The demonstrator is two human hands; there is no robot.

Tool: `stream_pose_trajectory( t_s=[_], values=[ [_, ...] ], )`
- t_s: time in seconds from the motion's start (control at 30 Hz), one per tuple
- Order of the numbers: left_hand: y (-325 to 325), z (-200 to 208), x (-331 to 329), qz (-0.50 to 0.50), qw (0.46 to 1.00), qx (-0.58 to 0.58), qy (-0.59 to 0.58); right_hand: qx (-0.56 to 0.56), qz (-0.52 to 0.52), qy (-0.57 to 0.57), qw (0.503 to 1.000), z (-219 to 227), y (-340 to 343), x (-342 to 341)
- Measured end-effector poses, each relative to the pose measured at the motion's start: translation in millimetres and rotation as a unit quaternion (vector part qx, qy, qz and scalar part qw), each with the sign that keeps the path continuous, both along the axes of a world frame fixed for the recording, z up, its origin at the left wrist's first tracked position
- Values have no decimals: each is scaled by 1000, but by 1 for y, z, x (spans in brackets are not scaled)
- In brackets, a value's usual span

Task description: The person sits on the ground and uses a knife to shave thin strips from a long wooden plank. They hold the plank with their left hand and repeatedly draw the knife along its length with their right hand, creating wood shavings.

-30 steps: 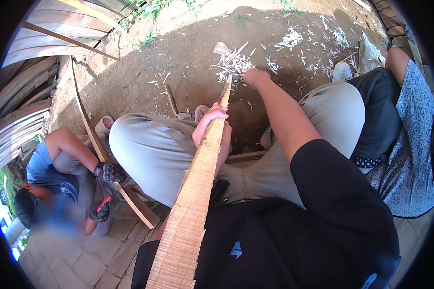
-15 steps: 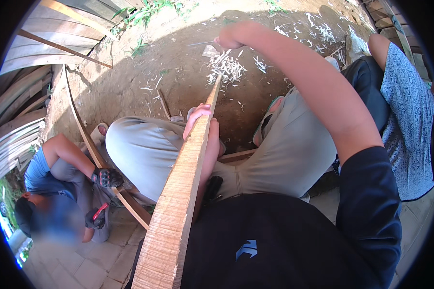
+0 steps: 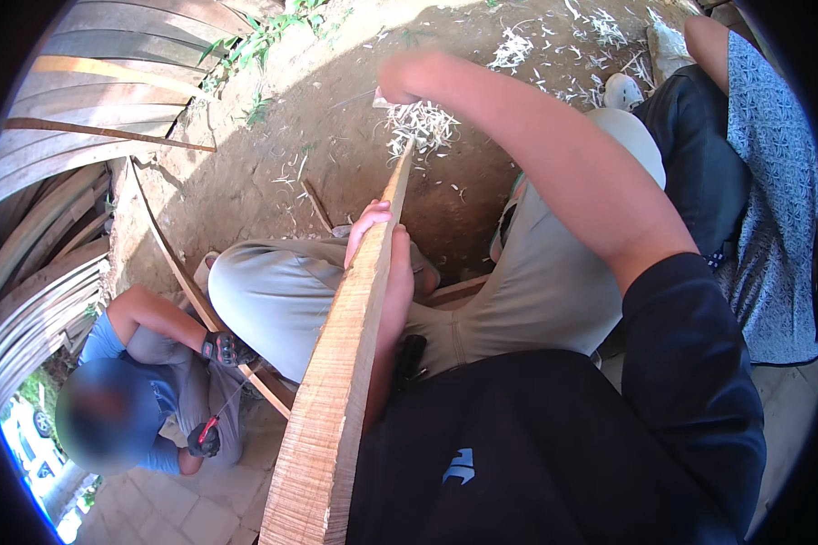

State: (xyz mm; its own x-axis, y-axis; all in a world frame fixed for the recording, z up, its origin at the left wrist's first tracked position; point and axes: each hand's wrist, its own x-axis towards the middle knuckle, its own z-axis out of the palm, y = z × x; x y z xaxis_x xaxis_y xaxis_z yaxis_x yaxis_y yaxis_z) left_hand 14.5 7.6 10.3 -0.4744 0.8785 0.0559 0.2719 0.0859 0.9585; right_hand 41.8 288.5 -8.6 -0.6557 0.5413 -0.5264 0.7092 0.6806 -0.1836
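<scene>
Plank (image 3: 323, 391): running up the middle between the knees, pale and rough-grained, widening toward the lower edge and tapering to a narrow far tip.
Left grip (image 3: 373, 222): wrapping around the plank below its tip, pinching it from both sides.
Right grip (image 3: 409, 77): reaching out beyond the plank's tip, showing blurred and partly hidden; cannot tell whether spread or pressed together.
Thin grey streak (image 3: 355, 98): pointing leftward from the right grip, beyond the plank's tip; too faint to identify.
Shavings (image 3: 424, 129): heaping on the dirt ground (image 3: 246, 173) around and beyond the plank's tip, pale and curling.
Co-worker's black glove (image 3: 227, 349): resting on a curved board (image 3: 191, 289), left of the plank.
Red handle (image 3: 208, 427): sitting in the co-worker's other glove, also left of the plank.
Patterned cloth (image 3: 777, 182): draping over another person, well right of the plank.
</scene>
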Motion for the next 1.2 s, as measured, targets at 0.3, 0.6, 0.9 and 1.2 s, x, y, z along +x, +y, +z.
stream_pose_trajectory(
  t_s=[0.3,0.6,0.9,1.2],
  values=[
    [0,14,-1,-10,999,-37,-2,68,5,137,988,56,-17,12],
    [0,25,-4,-12,1000,-18,15,107,-10,307,946,81,-28,10],
    [4,12,-1,17,999,42,11,173,-28,415,893,82,-26,9],
    [3,18,-1,21,999,37,6,195,-20,453,870,88,-29,10]
  ],
)
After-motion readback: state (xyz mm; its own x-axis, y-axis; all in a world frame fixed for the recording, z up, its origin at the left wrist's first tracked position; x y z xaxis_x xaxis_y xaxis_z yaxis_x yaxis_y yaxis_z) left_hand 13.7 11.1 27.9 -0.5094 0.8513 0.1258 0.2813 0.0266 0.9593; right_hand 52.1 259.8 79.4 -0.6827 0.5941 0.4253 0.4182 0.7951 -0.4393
